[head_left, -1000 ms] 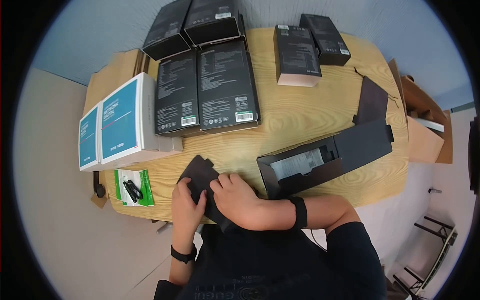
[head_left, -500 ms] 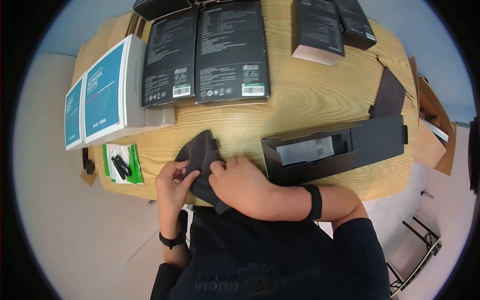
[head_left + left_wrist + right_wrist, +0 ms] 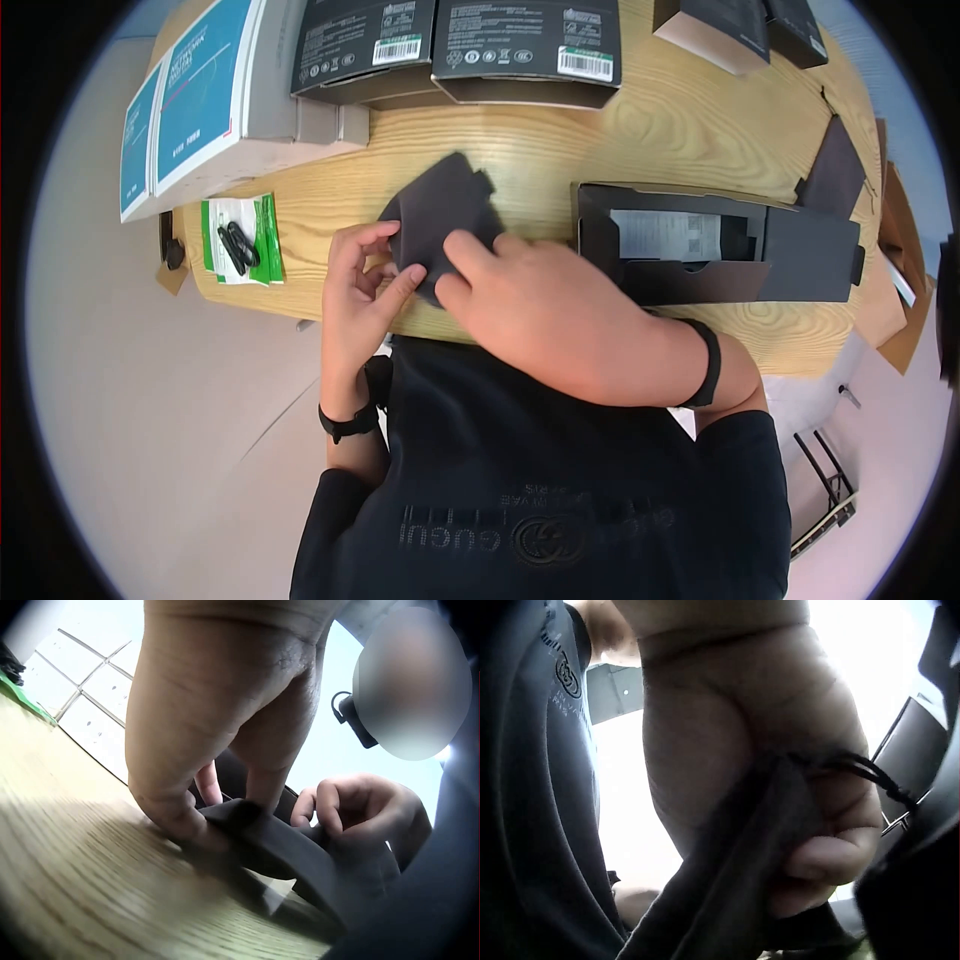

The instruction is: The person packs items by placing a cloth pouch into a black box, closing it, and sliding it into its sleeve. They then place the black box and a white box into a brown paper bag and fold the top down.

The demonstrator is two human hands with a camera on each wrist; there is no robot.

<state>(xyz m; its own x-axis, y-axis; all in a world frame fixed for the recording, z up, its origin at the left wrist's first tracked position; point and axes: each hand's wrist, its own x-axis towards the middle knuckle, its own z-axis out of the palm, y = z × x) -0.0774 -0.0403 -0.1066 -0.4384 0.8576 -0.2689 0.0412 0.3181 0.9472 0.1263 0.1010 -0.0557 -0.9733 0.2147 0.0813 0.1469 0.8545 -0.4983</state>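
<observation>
left of the open black box [image 3: 700, 285], the dark pouch [image 3: 440, 215] is partly hidden by the right hand [image 3: 540, 300], and some fingertips of the left hand [image 3: 355, 290] are lost behind the pouch. inside the box, print on the white sheet [image 3: 655, 235] is too small to read. beyond the box and to its left, barcoded black boxes [image 3: 530, 38] are cut off by the head view's top edge.

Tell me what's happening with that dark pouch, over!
Left fingers pinching dark pouch. Right fingers gripping it too. Open black box at right, not blocking.
</observation>
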